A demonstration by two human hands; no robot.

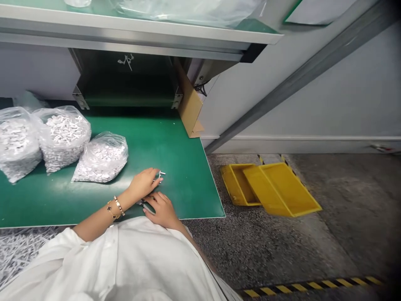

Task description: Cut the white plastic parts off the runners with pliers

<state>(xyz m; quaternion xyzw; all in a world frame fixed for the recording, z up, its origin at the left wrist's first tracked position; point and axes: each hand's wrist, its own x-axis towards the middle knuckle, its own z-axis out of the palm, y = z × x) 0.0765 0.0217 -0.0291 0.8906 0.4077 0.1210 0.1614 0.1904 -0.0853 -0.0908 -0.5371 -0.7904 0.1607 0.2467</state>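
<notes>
Near the front right of the green table (184, 167), my left hand (143, 184) is closed on a small white plastic piece (161, 174), whose thin branched end sticks out past the fingers. Just below it, my right hand (163, 210) curls around what looks like a pair of nippers (144, 205). Only part of the tool shows, pointing left under my left wrist; the rest is hidden by the fingers. To the left of my hands stands a clear bag (102, 161) of small white plastic parts, with a second bag (64, 136) and a third bag (15, 144) beyond it.
A dark green conveyor belt (125, 85) at the back carries a white branched plastic piece (127, 62). A metal-edged shelf (140, 35) hangs above. Cardboard (190, 108) stands at the belt's right. Two yellow bins (288, 188) sit on the floor.
</notes>
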